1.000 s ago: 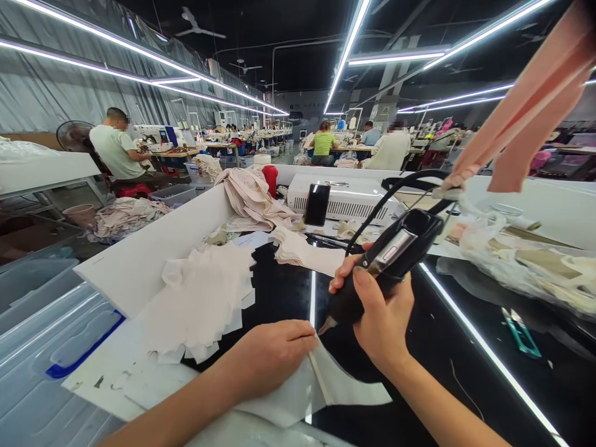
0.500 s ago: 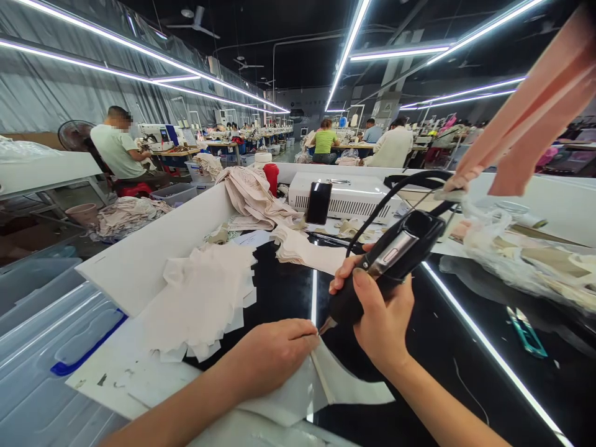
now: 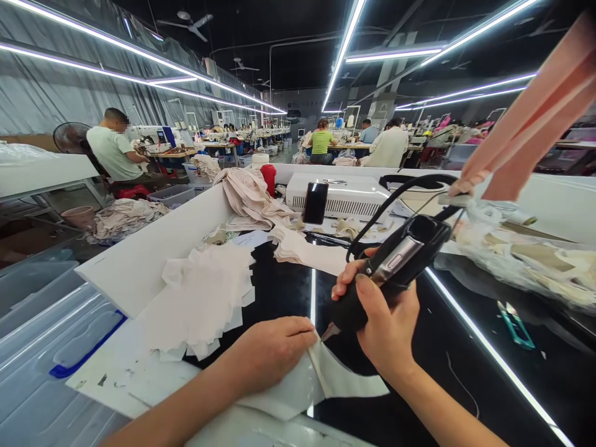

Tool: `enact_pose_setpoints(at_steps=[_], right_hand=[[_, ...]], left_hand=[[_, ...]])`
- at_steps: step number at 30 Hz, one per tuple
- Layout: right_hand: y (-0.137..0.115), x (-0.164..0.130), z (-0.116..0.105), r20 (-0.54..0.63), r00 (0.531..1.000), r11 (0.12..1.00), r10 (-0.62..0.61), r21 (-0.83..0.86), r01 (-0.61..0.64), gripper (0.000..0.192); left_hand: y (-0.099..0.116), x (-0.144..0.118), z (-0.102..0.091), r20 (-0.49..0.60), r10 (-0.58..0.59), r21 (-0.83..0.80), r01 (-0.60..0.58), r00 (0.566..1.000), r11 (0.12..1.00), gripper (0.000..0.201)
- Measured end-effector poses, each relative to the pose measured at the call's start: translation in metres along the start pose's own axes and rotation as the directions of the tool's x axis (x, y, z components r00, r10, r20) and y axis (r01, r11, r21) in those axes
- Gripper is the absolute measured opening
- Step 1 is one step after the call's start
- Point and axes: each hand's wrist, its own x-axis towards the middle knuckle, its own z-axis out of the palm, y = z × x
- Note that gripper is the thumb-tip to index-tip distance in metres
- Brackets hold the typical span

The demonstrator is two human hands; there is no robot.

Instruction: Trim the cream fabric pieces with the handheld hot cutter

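Observation:
In the head view my right hand (image 3: 388,326) is wrapped round a black corded hand tool (image 3: 395,248) with a silver panel on its side. The tool tilts down to the left, and its narrow metal tip (image 3: 329,333) is at the top edge of a pale fabric piece (image 3: 342,372). My left hand (image 3: 279,347) pinches that fabric close to the tip, with its fingers pressed together. A folded strip or seam runs down the cloth from the fingers. Whether the tip touches the fabric I cannot tell.
Stacked pale fabric pieces (image 3: 200,298) lie left of the glossy black tabletop (image 3: 274,285). Behind stand a phone (image 3: 315,202) and a white vented box (image 3: 354,194). Teal thread snips (image 3: 516,326) lie at right. A pink cloth strip (image 3: 521,143) hangs by the tool's cord.
The tool and my right hand have moved slightly right, with the tip a little farther from my left fingers. My left hand keeps its pinch on the fabric. The view has shifted slightly.

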Motion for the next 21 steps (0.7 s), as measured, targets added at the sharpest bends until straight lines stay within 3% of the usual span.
enact_pose_setpoints(at_steps=[9,13,21], right_hand=[[-0.012,0.002,-0.008,-0.025,1.000,1.000,0.007,-0.007,-0.007,0.030],[-0.015,-0.001,-0.012,-0.028,0.999,1.000,0.018,-0.010,-0.019,0.034],[-0.012,-0.004,-0.012,-0.006,1.000,1.000,-0.002,-0.007,0.002,0.027]], left_hand=[[-0.003,0.002,-0.003,-0.024,0.041,0.070,-0.039,0.999,0.997,0.018],[0.003,0.008,-0.006,-0.049,0.054,0.086,-0.050,0.997,0.995,0.019],[0.016,0.008,0.000,0.004,0.037,0.046,-0.037,0.999,0.998,0.019]])
